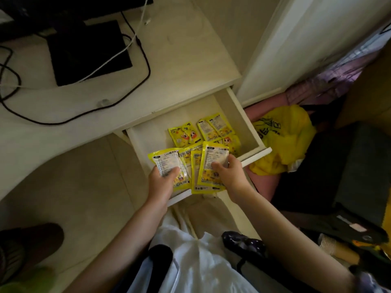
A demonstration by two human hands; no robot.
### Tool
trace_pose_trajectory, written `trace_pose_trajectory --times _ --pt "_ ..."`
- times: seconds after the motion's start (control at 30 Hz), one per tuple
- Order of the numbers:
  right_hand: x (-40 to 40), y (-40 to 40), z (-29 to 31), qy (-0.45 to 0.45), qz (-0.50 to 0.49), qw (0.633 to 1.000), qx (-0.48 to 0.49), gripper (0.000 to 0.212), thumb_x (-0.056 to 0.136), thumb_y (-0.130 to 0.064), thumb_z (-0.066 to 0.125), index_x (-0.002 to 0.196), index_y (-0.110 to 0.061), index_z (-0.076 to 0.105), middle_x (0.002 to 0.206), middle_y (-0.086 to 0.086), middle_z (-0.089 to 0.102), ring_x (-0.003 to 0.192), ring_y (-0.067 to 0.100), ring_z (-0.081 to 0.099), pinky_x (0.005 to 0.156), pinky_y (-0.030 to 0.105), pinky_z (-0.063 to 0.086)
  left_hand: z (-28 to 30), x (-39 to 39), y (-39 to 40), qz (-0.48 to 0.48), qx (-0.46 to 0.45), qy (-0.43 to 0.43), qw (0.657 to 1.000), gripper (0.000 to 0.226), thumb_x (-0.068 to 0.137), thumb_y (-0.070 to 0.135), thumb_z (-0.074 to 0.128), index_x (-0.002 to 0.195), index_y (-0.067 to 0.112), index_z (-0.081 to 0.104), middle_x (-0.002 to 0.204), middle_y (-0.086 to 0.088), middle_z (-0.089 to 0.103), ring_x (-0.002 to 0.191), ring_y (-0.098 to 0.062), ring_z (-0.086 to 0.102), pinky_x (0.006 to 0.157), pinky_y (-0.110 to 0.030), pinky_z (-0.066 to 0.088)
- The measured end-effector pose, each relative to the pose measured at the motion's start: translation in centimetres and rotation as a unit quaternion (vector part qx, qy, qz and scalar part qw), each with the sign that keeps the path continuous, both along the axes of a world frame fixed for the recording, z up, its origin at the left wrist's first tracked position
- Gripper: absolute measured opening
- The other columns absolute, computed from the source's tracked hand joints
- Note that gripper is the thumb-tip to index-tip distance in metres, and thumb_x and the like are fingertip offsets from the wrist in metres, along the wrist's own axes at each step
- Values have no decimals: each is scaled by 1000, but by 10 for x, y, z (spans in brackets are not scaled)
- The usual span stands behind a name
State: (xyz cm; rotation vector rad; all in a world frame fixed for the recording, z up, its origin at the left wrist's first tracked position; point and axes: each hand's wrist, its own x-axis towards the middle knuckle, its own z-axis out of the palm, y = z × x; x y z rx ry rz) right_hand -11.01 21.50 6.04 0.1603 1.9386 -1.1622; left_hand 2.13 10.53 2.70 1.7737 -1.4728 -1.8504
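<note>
Over the drawer (237, 115), fanned packets (195, 172) are pinched by left hand (160, 182) and right hand (229, 172), fingers curled. Judged light, limp and slippery; grip by sealed edges is advised.

Printed yellow packets (209, 157) fan out label-side up above the open drawer (243, 123), more lying flat inside.

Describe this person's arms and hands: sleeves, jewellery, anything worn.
Both forearms are bare, and no cuff reaches either wrist. The left hand and the right hand wear no gloves, and no watch, bracelet or ring shows on them. The nails are too small to judge.
</note>
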Motion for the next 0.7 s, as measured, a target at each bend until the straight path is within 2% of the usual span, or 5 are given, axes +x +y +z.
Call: trace_pose_trajectory --times 0.2,0.37,0.47,0.57,0.7 --pt "-58 -23 -13 -19 100 995 22 23 91 -10 56 114 -10 55 93 3 65 81 17 65 78 39 58 -11 -38 7 99 5 -41 994 34 87 20 67 120 13 59 109 -3 65 98 -21 61 81 -29 41" --pt "-89 -56 -35 -40 180 982 35 19 90 -6 55 108 -8 59 99 9 68 85 22 66 77 37 58 -31 -57 -5 144 23 -54 988 31 87 22 67 117 20 59 110 -1 66 98 -21 61 83 -31 42" --pt "-101 -78 -51 -41 202 977 48 24 90 -5 56 114 -6 58 108 13 67 98 27 67 90 46 55 -42 -63 -20 156 35 -61 985 24 87 22 67 110 22 62 105 0 67 95 -20 62 80 -31 44" --pt "-107 -99 -67 -34 250 965 70 25 91 -5 54 116 -4 57 114 21 64 93 24 63 92 46 54 -56 -70 -37 167 63 -63 982 18 88 21 66 105 24 62 94 4 67 86 -16 62 82 -34 47" --pt "-113 -119 -88 -17 264 961 85 34 93 -7 52 127 -4 51 113 16 61 89 23 58 72 32 49 -80 -74 -59 164 91 -69 980 25 86 22 68 111 21 62 104 -1 68 96 -22 64 91 -42 49"
